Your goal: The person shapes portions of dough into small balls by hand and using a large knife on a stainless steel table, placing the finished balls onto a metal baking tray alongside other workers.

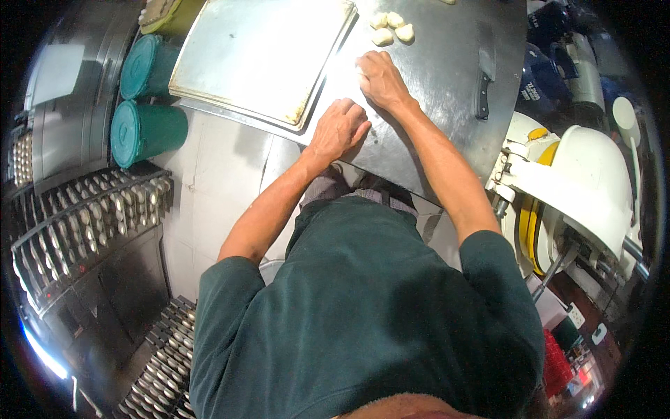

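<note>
Bench (453, 105), metal. Tray (251, 56), at its ten o'clock. Knife (486, 73), three o'clock, handle (482, 98) toward six, seemingly for ready grasping. Left hand (338, 130), curled palm-down; grip can't be told. Right hand (381, 78), closed, apparently around a pale piece (361, 74). Lumps (404, 32), twelve o'clock, probably bunched for reach.

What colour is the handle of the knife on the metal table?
Black; the knife handle shows best in the head view.

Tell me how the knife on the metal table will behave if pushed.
The knife should stay stiff, as its blade looks metal. It will probably slide rather than roll, lying flat on the smooth table. Being long, it may swivel if pushed at one end.
</note>
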### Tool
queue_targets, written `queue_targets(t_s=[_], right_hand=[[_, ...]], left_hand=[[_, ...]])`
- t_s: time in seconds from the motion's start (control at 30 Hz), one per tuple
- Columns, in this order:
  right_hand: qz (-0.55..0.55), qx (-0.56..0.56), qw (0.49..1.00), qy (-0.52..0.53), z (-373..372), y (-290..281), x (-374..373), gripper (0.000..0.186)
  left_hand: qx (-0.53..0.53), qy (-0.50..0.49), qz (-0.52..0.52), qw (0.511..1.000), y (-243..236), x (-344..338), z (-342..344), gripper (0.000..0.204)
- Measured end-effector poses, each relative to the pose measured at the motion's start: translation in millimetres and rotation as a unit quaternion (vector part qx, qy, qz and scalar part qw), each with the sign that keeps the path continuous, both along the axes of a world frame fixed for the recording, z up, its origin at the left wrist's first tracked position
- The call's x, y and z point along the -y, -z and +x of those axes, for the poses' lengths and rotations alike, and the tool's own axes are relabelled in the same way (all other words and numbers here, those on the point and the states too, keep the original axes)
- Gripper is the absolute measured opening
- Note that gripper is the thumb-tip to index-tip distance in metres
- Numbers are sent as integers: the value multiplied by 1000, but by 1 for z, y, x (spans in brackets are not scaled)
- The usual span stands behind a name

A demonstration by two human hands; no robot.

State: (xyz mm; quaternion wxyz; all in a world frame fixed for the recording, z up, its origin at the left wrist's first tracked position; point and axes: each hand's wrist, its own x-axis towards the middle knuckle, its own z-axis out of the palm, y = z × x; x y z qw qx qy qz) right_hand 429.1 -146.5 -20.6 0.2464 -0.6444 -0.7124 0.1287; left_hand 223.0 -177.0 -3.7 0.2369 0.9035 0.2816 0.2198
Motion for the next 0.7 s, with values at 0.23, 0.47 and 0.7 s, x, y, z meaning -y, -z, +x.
queue_targets(t_s=[0.23,0.47,0.7], right_hand=[[10,-25,993,119,16,-39,184,23],[66,97,946,302,40,6,145,13],[8,-9,991,131,0,-10,180,14]], left_hand=[[24,18,-31,999,2,-9,-18,24],[3,20,28,999,5,-33,53,22],[28,46,-15,998,8,3,27,28]])
